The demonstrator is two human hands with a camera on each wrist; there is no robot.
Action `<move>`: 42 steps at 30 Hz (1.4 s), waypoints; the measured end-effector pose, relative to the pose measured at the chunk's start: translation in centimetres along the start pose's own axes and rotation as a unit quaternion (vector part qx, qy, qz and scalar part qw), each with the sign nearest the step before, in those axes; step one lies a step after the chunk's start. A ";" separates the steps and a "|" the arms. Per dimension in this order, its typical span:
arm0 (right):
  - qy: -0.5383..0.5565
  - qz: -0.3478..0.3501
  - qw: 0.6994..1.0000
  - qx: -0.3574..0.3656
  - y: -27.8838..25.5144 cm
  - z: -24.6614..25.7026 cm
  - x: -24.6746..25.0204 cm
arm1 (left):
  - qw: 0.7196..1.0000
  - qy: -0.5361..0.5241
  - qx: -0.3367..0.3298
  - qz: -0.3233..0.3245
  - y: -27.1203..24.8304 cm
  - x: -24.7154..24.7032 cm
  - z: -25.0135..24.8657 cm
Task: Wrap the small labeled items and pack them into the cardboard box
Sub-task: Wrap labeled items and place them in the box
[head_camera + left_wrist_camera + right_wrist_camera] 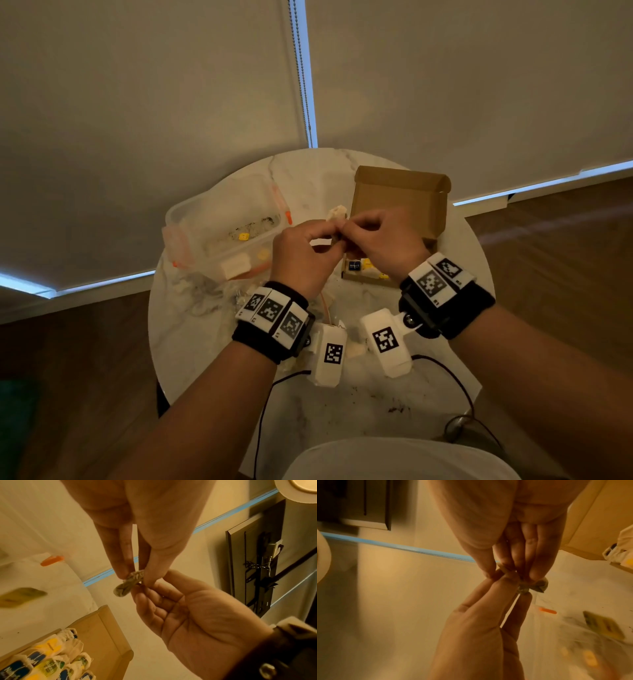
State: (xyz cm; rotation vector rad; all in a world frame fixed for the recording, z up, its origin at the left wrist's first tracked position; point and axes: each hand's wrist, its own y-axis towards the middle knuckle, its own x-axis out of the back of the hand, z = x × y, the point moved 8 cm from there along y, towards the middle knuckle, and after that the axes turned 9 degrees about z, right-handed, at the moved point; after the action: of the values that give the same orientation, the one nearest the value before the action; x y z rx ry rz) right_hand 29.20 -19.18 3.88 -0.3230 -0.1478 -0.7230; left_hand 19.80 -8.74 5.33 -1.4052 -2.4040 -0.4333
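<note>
Over the round table, both hands meet on a small crumpled bundle in pale wrapping [127, 584], seen also in the right wrist view [537, 586]. My left hand [327, 231] pinches its top end between thumb and fingers [135, 576]. My right hand [351, 228] pinches the other side [510, 573]. In the head view the hands hide most of the bundle. Just behind and right of the hands lies the cardboard box [399, 202] with its lid up. Several wrapped labeled items [51, 655] in blue, yellow and green lie inside it.
A clear plastic container [191, 212] with orange clips stands left of the hands and holds a yellow item [244, 236]. Loose wrapping [198, 294] lies at the table's left. Black cables [455, 383] run over the near edge of the table [376, 404]. Blinds hang behind it.
</note>
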 end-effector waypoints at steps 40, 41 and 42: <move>-0.300 -0.018 0.954 -0.018 4.9 -8.6 5.9 | 0.997 -0.051 0.053 -0.007 0.7 1.8 2.9; -0.235 0.011 0.972 0.013 4.2 -6.7 4.7 | 0.997 -0.057 0.052 -0.003 0.6 1.7 2.8; -0.180 0.046 0.982 0.039 3.5 -5.0 3.3 | 0.997 -0.063 0.050 0.002 0.6 1.6 2.6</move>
State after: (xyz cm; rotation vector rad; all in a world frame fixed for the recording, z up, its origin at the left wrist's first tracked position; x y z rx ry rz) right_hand 34.11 -20.43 -0.82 -0.3805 -0.5002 -0.5596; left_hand 19.23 -6.14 3.77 -1.4338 -2.4835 -0.2259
